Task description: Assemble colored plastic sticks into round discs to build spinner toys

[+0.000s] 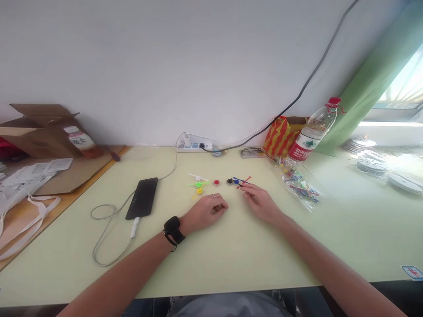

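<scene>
1. The left hand [207, 211] rests on the tabletop [211, 268], fingers curled loosely inward; nothing shows in it, though its hidden palm means one cannot tell for sure. Lying so near the row, it perhaps serves as a support.

2. The right hand [261, 204] reaches in from the other side, index finger forward and thumb lower, its fingertips at the thin rods beside the blue piece [236, 181]. Whether they pinch a rod or merely touch it cannot be told.

3. The black disc [229, 181] sits just beside the blue piece, the red disc [216, 182] a little apart to the left — probably spaced so each can be reached singly.

4. Farther left, the white piece [198, 178], green piece [198, 185] and yellow piece [199, 191] stand close together, apparently grouped.

5. The phone [142, 198] lies well left, seemingly out of the hands' way.
</scene>
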The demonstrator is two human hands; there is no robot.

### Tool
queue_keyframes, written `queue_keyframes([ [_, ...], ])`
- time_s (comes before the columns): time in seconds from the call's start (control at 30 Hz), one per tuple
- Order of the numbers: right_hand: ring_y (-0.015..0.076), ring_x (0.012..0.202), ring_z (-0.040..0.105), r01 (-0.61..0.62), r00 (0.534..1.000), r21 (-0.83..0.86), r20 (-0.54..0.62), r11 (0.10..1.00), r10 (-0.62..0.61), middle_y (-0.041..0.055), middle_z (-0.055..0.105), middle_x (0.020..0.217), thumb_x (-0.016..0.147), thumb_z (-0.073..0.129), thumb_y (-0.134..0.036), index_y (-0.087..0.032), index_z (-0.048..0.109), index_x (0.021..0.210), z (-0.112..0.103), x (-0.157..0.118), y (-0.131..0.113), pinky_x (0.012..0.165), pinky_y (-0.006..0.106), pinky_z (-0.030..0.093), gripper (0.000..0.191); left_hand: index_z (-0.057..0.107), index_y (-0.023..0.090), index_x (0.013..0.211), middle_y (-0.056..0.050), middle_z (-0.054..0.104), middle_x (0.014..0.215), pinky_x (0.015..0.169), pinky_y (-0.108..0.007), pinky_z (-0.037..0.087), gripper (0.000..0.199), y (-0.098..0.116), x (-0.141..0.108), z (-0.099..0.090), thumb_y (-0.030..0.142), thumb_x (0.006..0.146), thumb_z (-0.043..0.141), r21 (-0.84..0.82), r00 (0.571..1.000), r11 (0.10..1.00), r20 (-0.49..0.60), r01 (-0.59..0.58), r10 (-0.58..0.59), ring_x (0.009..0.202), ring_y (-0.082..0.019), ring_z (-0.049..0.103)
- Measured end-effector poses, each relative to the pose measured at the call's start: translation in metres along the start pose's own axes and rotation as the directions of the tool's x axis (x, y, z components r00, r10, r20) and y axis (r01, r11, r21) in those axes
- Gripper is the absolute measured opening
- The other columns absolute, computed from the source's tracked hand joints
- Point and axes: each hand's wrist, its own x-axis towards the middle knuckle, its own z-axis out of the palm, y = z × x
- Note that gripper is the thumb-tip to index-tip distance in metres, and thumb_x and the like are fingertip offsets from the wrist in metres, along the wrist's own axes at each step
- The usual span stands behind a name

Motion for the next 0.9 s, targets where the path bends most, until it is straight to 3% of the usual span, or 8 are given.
queue_keyframes([
  [0.17, 0.0213, 0.083, 0.072, -0.035, 0.999, 0.011, 0.033, 0.999, 0.035, 0.0143, 0.065, 0.139, 0.095, 0.055, -0.023, -0.022, 0.070, 0.126, 0.004, 0.001, 0.002, 0.089, 0.046, 0.061, 0.034, 0.073, 0.020, 0.097, -0.006, 0.070, 0.096, 0.070, -0.030, 0.051, 0.016, -0.002, 0.001, -0.001, 0.020, 0.096, 0.057, -0.021, 1.000, 1.000, -0.004, 0.023, -0.023, 0.075, -0.015, 0.061],
  [0.47, 0.0195, 0.081, 0.067, -0.059, 0.998, 0.042, 0.036, 0.997, 0.057, 0.0154, 0.065, 0.134, 0.093, 0.058, -0.025, -0.019, 0.069, 0.122, 0.004, 0.005, -0.009, 0.079, 0.039, 0.059, 0.031, 0.071, 0.021, 0.097, -0.004, 0.069, 0.096, 0.070, -0.029, 0.049, 0.015, -0.002, 0.001, 0.000, 0.019, 0.097, 0.056, -0.005, 0.999, 0.999, 0.016, 0.034, -0.034, 0.075, -0.014, 0.059],
  [0.6, 0.0180, 0.068, 0.059, -0.040, 0.998, 0.039, 0.045, 0.998, 0.038, 0.0099, 0.072, 0.102, 0.094, 0.057, -0.030, -0.020, 0.070, 0.095, -0.001, 0.004, -0.015, 0.064, 0.033, 0.051, 0.016, 0.068, 0.023, 0.116, -0.004, 0.067, 0.099, 0.070, -0.030, 0.050, 0.021, -0.005, 0.001, 0.000, 0.026, 0.097, 0.060, 0.003, 0.997, 0.997, -0.016, 0.074, -0.074, 0.078, -0.016, 0.058],
  [0.7, 0.0161, 0.061, 0.050, -0.061, 0.992, 0.049, 0.117, 0.997, 0.055, 0.0022, 0.061, 0.071, 0.094, 0.057, -0.033, -0.021, 0.058, 0.071, -0.005, 0.002, -0.020, 0.056, 0.030, 0.041, 0.026, 0.060, 0.024, 0.133, -0.004, 0.065, 0.100, 0.070, -0.031, 0.050, 0.042, -0.007, 0.000, 0.000, 0.037, 0.094, 0.067, 0.024, 0.992, 0.992, -0.052, 0.120, -0.119, 0.077, -0.016, 0.056],
  [0.77, 0.0139, 0.057, 0.043, -0.078, 0.981, 0.057, 0.181, 0.995, 0.067, -0.0015, 0.051, 0.061, 0.094, 0.057, -0.033, -0.022, 0.047, 0.064, -0.006, 0.000, -0.024, 0.053, 0.028, 0.035, 0.033, 0.061, 0.024, 0.133, -0.005, 0.064, 0.101, 0.071, -0.031, 0.051, 0.045, -0.006, -0.001, 0.000, 0.042, 0.092, 0.070, 0.033, 0.992, 0.992, -0.041, 0.120, -0.118, 0.080, -0.017, 0.057],
  [0.9, 0.0122, 0.056, 0.036, -0.090, 0.969, 0.058, 0.237, 0.994, 0.073, -0.0037, 0.043, 0.059, 0.093, 0.058, -0.034, -0.022, 0.038, 0.063, -0.005, -0.002, -0.029, 0.052, 0.028, 0.028, 0.038, 0.070, 0.024, 0.117, -0.006, 0.065, 0.106, 0.078, -0.033, 0.053, 0.026, -0.002, -0.001, 0.000, 0.040, 0.096, 0.066, 0.006, 0.999, 0.999, 0.027, 0.046, -0.046, 0.088, -0.019, 0.061],
])
